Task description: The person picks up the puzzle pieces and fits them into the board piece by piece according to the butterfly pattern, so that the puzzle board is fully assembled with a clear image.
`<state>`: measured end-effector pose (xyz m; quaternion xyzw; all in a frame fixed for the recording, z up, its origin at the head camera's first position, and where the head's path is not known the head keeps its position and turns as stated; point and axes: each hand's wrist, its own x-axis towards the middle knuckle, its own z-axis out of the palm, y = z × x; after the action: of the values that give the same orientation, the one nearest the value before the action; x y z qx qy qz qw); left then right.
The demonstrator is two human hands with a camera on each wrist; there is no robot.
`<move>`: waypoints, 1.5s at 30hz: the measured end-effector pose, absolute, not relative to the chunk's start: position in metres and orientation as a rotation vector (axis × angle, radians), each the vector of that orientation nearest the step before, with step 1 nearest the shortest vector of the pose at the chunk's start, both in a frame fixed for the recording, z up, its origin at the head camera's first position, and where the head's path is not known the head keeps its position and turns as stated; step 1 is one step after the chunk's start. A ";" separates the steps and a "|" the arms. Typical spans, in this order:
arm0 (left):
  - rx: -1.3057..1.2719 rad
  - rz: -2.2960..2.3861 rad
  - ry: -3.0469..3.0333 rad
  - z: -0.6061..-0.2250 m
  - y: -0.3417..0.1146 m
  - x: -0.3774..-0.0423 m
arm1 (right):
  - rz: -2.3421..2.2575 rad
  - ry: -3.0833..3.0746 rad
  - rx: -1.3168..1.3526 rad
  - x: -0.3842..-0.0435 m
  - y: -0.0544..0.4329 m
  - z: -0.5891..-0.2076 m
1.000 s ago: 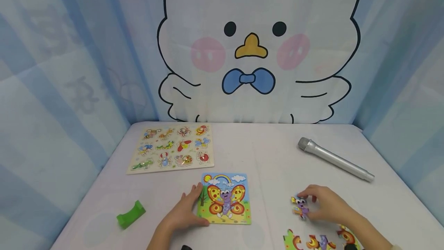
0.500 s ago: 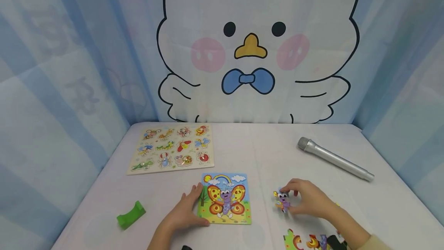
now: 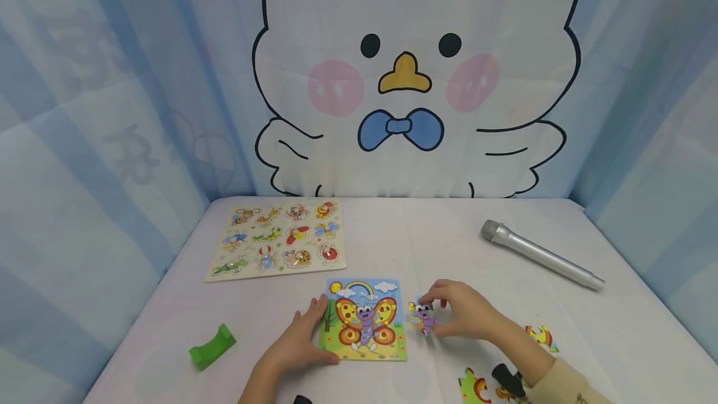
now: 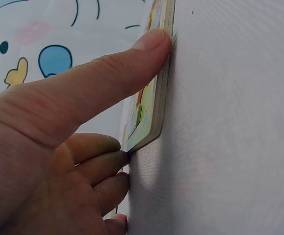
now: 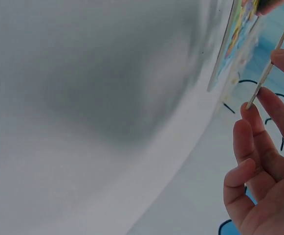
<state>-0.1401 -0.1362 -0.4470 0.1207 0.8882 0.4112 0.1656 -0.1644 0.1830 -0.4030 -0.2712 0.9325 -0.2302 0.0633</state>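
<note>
A butterfly puzzle board (image 3: 366, 319) lies flat near the table's front edge. My left hand (image 3: 297, 341) rests at its left edge with straight fingers; the left wrist view shows the thumb (image 4: 132, 63) pressed against the edge of the board (image 4: 156, 103). My right hand (image 3: 465, 317) pinches a small puzzle piece (image 3: 422, 315) with a purple butterfly face, just right of the board and lifted off the table. From the right wrist camera, the piece (image 5: 266, 73) appears edge-on between fingertips and thumb.
A wooden insect peg puzzle (image 3: 278, 239) lies at the back left. A silver microphone (image 3: 541, 255) lies at the right. A green block (image 3: 212, 346) sits at the front left. Loose puzzle pieces (image 3: 540, 335) lie on the white table (image 3: 437, 242) at the front right.
My right hand has carried the pinched puzzle piece leftward, from the front right of the table to just beside the board. The left hand has stayed put.
</note>
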 end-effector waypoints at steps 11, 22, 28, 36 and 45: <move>0.356 1.163 2.541 -0.450 -0.137 -0.142 | -0.695 2.777 -0.928 -0.174 0.144 -0.406; 0.355 1.167 2.529 -0.450 -0.138 -0.143 | -0.629 2.740 -0.870 -0.184 0.107 -0.411; 0.361 1.177 2.516 -0.450 -0.139 -0.143 | -0.606 2.723 -0.809 -0.187 0.093 -0.415; 0.386 1.178 2.524 -0.449 -0.139 -0.144 | -0.532 2.745 -0.821 -0.190 0.082 -0.418; 0.374 1.180 2.519 -0.450 -0.139 -0.144 | -0.475 2.751 -0.807 -0.192 0.072 -0.417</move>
<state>-0.1436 -0.1386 -0.4504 0.1315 0.8849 0.4145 0.1667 -0.1921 0.0720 -0.4173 -0.2757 0.9401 -0.1623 0.1176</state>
